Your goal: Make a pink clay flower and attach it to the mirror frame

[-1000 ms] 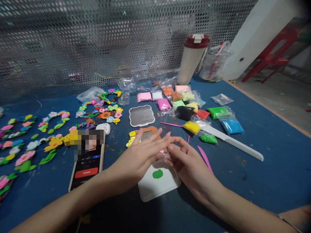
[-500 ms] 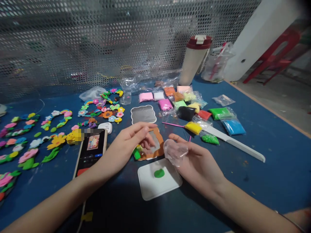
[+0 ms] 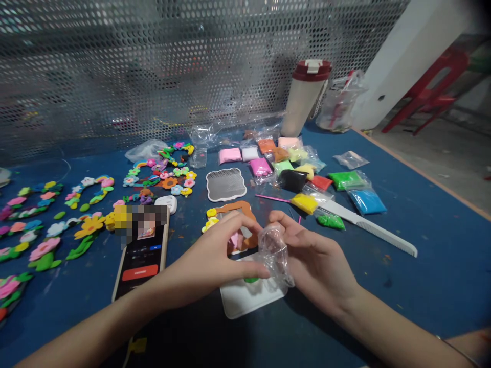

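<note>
The wrapper (image 3: 276,255) at my right hand (image 3: 320,266) is clear and colourless. Below my left hand (image 3: 226,250), the board (image 3: 243,301) is white, the blob (image 3: 251,280) on it green. Just beyond that hand, the frame (image 3: 227,207) is orange-brown with yellow pieces, and the mirror (image 3: 226,186) grey with a white rim. Past my right hand, the packets are yellow (image 3: 304,203), red (image 3: 320,182), black (image 3: 292,180), blue (image 3: 367,201) and magenta (image 3: 260,167); the comb (image 3: 378,231) is white. Under both hands, the table (image 3: 383,306) is deep blue. Farthest off, the mesh (image 3: 134,66) is silver-grey, patterned with holes.
</note>
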### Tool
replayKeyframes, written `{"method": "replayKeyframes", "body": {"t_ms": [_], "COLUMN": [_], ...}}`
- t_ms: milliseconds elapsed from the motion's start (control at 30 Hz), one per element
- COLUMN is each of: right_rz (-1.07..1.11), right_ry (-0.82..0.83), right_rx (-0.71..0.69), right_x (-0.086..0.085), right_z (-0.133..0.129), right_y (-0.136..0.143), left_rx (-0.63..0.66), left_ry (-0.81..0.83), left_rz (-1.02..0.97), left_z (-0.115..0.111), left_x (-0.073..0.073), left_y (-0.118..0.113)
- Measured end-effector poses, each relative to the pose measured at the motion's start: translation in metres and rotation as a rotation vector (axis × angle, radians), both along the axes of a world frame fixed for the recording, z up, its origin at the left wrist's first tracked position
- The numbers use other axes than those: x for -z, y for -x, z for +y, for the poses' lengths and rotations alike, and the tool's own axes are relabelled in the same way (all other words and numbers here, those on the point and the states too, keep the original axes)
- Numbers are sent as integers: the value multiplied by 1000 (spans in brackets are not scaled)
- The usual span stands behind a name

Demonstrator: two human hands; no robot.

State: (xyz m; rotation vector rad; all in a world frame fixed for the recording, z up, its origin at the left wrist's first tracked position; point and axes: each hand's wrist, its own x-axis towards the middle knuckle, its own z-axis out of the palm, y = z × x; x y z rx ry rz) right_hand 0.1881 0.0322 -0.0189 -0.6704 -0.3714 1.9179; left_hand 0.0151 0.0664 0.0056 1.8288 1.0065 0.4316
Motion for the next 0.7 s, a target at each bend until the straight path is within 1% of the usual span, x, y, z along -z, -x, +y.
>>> {"method": "replayKeyframes", "body": {"t_ms": [100,200,300,433,533,633,700], "right_rz": [-19,-41,-76,-123,-279,-523,-691], "right_ry": [-2,-42,-82,-119,-209,-294,-394], "right_rx": [-35,-48,-40,-34,14,97,166], "right_x": [0,0,-1,0,2,4,4], "right_z": [-2,-5,-7,-9,-10,-12,-15], "right_y": [2,5,7,8,10,13,14], "left_rx": [10,-11,-95,-249,-312,-326,-319], "left_ry": [-73,-86,-84,-62,-143,-231,-293], "left_rz": [-21,-67,-97,-24,45,82,100], "left_z": [-4,-7,-9,-9,-9,-13,-18], "left_x": [3,4,2,-1,0,0,-2], "left_y": [-3,-5,-7,-9,-10,-11,-11]}}
